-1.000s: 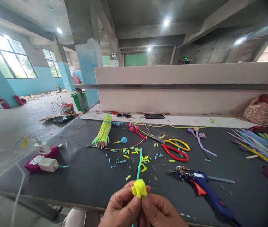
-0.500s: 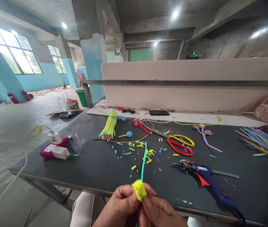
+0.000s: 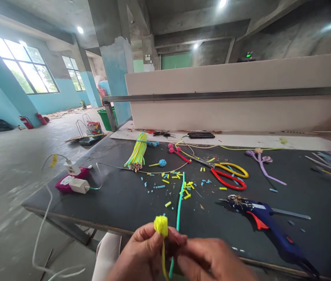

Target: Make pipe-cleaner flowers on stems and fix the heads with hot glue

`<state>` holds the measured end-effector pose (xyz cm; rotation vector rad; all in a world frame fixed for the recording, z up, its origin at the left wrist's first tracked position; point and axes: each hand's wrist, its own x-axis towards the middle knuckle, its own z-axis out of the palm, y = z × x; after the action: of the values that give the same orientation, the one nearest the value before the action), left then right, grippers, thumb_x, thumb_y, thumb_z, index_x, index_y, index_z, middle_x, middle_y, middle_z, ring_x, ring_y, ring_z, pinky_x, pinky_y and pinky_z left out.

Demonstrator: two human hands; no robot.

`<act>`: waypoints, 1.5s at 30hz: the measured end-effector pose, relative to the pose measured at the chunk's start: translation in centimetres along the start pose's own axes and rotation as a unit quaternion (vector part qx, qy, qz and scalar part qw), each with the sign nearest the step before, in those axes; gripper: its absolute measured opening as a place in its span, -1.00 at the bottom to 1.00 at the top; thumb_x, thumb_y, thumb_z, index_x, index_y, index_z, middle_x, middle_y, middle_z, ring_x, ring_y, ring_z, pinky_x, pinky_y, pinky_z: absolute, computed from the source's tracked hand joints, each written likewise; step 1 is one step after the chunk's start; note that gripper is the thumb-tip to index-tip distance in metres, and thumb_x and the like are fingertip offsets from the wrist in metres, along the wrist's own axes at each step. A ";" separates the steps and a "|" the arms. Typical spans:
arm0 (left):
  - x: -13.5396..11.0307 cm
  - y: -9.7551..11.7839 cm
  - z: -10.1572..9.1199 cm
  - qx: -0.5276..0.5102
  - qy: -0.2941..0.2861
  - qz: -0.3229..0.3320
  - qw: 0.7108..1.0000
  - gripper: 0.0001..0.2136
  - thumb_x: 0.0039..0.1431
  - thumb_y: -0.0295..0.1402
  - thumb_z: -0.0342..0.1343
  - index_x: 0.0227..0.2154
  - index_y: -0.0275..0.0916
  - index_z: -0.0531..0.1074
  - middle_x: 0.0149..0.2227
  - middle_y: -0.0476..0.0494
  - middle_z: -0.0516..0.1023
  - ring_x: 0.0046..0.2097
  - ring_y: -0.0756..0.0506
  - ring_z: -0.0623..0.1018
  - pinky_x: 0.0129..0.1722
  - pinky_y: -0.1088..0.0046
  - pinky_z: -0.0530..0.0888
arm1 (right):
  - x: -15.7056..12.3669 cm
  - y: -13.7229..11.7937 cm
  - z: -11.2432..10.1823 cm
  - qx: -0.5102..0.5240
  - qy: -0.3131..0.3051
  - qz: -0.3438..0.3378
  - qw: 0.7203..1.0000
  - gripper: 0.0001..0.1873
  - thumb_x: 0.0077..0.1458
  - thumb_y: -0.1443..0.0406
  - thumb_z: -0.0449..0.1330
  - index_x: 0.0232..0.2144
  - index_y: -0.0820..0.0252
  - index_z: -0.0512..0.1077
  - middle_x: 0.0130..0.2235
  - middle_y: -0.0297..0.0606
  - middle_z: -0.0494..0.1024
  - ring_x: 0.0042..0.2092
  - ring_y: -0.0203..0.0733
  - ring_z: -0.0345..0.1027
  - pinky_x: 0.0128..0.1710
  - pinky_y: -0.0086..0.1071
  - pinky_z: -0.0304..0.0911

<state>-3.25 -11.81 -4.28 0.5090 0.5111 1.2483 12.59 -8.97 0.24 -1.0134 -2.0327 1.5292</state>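
My left hand pinches a small yellow coil of pipe cleaner, and a thin yellow tail hangs below it. A long green pipe cleaner rises past the fingers, and its lower end shows between my hands. Close to that stem on the right is my right hand, fingers curled and smeared by motion. I cannot make out whether it grips anything. Cut yellow and blue bits lie scattered on the table beyond. Scissors with red and yellow handles rest behind them.
A blue glue gun lies at the right. Further back are a bundle of yellow-green pipe cleaners, a blue ball on a stem, a purple piece and a phone. A purple power strip with cables sits left.
The yellow coil has moved left and up in my left hand, apart from the green pipe cleaner. My right hand has shifted right, off the coil. The view has turned slightly.
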 end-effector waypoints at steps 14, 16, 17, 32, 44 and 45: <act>-1.5 -0.8 -0.5 0.109 0.070 -0.066 0.989 -0.67 -0.09 -0.12 0.28 -0.31 -0.23 0.53 -0.60 0.03 0.34 -0.52 0.05 0.36 -0.47 0.55 0.29 | -0.5 0.2 -0.7 -0.233 0.177 -0.248 0.924 -0.80 0.13 0.38 0.15 -0.21 0.02 0.48 -0.36 -0.26 0.58 -0.33 -0.20 0.44 -0.32 -0.39 0.35; -1.5 -0.7 -0.4 0.121 0.074 -0.073 0.987 -0.67 -0.10 -0.10 0.28 -0.32 -0.22 0.53 -0.61 0.06 0.30 -0.56 0.08 0.29 -0.53 0.56 0.23 | -0.5 0.2 -0.6 -0.241 0.173 -0.247 0.922 -0.79 0.13 0.37 0.15 -0.20 0.01 0.49 -0.36 -0.26 0.57 -0.34 -0.21 0.44 -0.33 -0.39 0.35; -1.5 -0.7 -0.4 0.129 0.074 -0.082 0.985 -0.67 -0.09 -0.09 0.26 -0.32 -0.21 0.52 -0.62 0.08 0.27 -0.59 0.10 0.24 -0.57 0.57 0.18 | -0.5 0.3 -0.6 -0.243 0.173 -0.245 0.922 -0.80 0.12 0.37 0.16 -0.21 0.02 0.49 -0.36 -0.27 0.57 -0.34 -0.22 0.44 -0.33 -0.40 0.35; -1.1 -0.4 -0.8 0.203 0.041 -0.134 0.969 -0.57 -0.09 0.04 0.19 -0.44 -0.29 0.37 -0.61 0.10 0.28 -0.68 0.17 0.08 -0.69 0.60 -0.01 | 0.9 1.6 -0.6 -0.152 0.178 -0.090 0.968 -0.97 -0.02 0.33 0.24 -0.49 0.11 0.48 -0.49 -0.34 0.53 -0.46 -0.26 0.41 -0.46 -0.45 0.27; -1.1 -0.5 -0.8 0.171 0.030 -0.125 0.977 -0.60 -0.10 -0.04 0.24 -0.44 -0.33 0.42 -0.67 0.12 0.22 -0.67 0.17 0.06 -0.67 0.60 -0.04 | 0.2 2.2 -0.5 -0.222 0.195 -0.125 0.947 -0.89 0.03 0.41 0.18 -0.47 0.10 0.42 -0.49 -0.41 0.47 -0.45 -0.32 0.35 -0.45 -0.51 0.25; -1.1 -0.5 -0.7 0.187 0.040 -0.123 0.974 -0.59 -0.10 -0.02 0.23 -0.44 -0.34 0.42 -0.67 0.12 0.21 -0.66 0.17 0.07 -0.66 0.60 -0.04 | 0.2 2.1 -0.5 -0.228 0.191 -0.123 0.947 -0.87 0.03 0.43 0.17 -0.46 0.10 0.41 -0.48 -0.42 0.46 -0.45 -0.33 0.35 -0.45 -0.52 0.25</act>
<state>-3.60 -12.92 -5.00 0.6914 0.8605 0.9400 13.46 -8.25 -1.63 -1.0647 -2.1614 0.6817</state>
